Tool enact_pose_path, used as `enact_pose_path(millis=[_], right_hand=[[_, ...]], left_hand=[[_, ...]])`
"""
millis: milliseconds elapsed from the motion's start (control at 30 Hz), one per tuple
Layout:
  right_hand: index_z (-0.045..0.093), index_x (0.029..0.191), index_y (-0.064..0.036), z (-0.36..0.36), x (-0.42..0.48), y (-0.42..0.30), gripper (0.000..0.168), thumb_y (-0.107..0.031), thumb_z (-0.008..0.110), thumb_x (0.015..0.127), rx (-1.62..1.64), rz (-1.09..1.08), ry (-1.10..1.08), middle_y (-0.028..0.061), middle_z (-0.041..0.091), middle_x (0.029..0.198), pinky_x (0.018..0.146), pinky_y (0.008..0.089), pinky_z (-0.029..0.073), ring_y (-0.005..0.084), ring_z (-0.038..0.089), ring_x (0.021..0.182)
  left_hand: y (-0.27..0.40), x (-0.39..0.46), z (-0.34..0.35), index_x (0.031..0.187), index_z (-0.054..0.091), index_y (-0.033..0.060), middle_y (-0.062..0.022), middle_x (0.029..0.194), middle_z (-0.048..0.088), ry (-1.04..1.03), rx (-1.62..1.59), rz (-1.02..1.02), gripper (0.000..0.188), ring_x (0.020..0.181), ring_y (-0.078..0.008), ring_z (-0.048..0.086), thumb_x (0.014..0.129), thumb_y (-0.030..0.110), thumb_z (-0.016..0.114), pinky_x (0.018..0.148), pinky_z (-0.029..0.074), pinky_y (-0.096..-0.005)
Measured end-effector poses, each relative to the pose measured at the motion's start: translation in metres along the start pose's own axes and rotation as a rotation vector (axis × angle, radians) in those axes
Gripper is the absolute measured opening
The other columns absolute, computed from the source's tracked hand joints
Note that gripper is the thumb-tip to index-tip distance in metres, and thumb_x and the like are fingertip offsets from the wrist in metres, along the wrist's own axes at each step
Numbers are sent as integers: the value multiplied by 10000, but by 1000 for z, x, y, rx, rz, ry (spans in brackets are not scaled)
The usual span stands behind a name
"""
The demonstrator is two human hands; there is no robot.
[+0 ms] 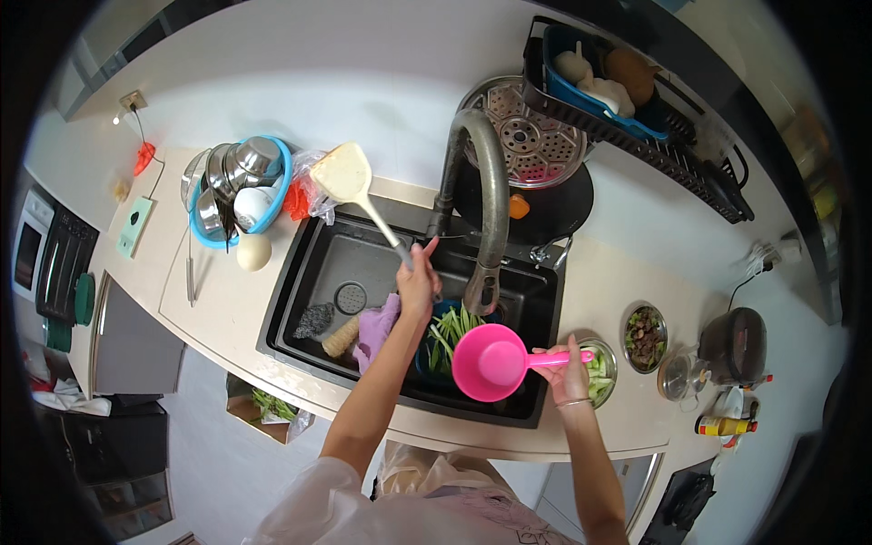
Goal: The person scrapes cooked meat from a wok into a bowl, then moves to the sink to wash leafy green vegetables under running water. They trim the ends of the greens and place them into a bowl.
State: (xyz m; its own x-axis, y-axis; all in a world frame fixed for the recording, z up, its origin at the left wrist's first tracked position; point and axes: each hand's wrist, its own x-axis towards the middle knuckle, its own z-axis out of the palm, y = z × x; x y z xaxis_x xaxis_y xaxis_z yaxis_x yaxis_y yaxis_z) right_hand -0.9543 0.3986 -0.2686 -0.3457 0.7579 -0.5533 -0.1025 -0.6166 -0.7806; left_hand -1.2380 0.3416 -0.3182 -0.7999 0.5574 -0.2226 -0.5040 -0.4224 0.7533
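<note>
My left hand [417, 281] is closed round the grey handle of a cream-coloured spatula [343, 173], its blade pointing up and left over the double-basin sink [274, 344]. My right hand [567, 371] grips the handle of a pink plastic dipper [478, 362], held above the right basin. Long green vegetable stalks [452, 330] lie below in a dark blue container, partly hidden by the dipper. A grey faucet [501, 204] arches over this basin. Beneath my right hand, on the counter, a bowl holds pale green cut vegetables [599, 373].
In the left basin are a purple cloth [376, 330], a loofah-like scrubber [340, 336] and steel wool [314, 320]. A blue basin [287, 178] of metal bowls stands left. Another food bowl [644, 338], a glass lid [678, 379] and a dark rice cooker [734, 346] are right.
</note>
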Motion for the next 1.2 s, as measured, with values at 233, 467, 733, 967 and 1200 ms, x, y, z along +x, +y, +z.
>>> enact_pose_path(millis=[233, 467, 733, 967, 1200], right_hand=[[549, 783, -21, 17, -8, 36, 446, -438, 445, 901, 283, 21, 107, 228, 626, 878, 767, 408, 540, 294, 634, 851], [565, 765, -40, 24, 4, 38, 395, -401, 475, 897, 286, -8, 85, 202, 629, 891, 804, 419, 524, 290, 623, 896], [572, 777, -38, 34, 10, 64, 364, -374, 491, 890, 414, 81, 50, 206, 629, 928, 822, 406, 514, 286, 621, 905], [585, 793, -32, 10, 5, 99, 319, -318, 482, 889, 568, 116, 63, 206, 630, 951, 835, 410, 510, 285, 623, 910], [583, 813, -20, -5, -8, 117, 281, -277, 486, 873, 711, 131, 80, 213, 613, 1010, 908, 438, 465, 306, 586, 996]], left_hand=[[-33, 30, 26, 891, 518, -29, -114, 1094, 607, 77, 20, 39, 325, 358, -85, 433, 946, 270, 400, 345, 375, -218], [-34, 36, 28, 759, 548, 28, -13, 455, 426, 73, 335, 117, 333, 311, -83, 387, 937, 283, 429, 307, 294, -224], [-27, 38, 4, 750, 573, 27, -1, 435, 418, -34, 317, 29, 348, 299, -71, 362, 937, 286, 435, 294, 277, -222], [10, 0, -19, 1059, 609, 2, 44, 435, 373, -39, 415, -20, 373, 330, -46, 332, 942, 309, 432, 323, 267, -211], [72, -94, -72, 945, 583, -23, -111, 950, 649, 9, 494, -70, 331, 330, -35, 317, 938, 268, 425, 312, 280, -192]])
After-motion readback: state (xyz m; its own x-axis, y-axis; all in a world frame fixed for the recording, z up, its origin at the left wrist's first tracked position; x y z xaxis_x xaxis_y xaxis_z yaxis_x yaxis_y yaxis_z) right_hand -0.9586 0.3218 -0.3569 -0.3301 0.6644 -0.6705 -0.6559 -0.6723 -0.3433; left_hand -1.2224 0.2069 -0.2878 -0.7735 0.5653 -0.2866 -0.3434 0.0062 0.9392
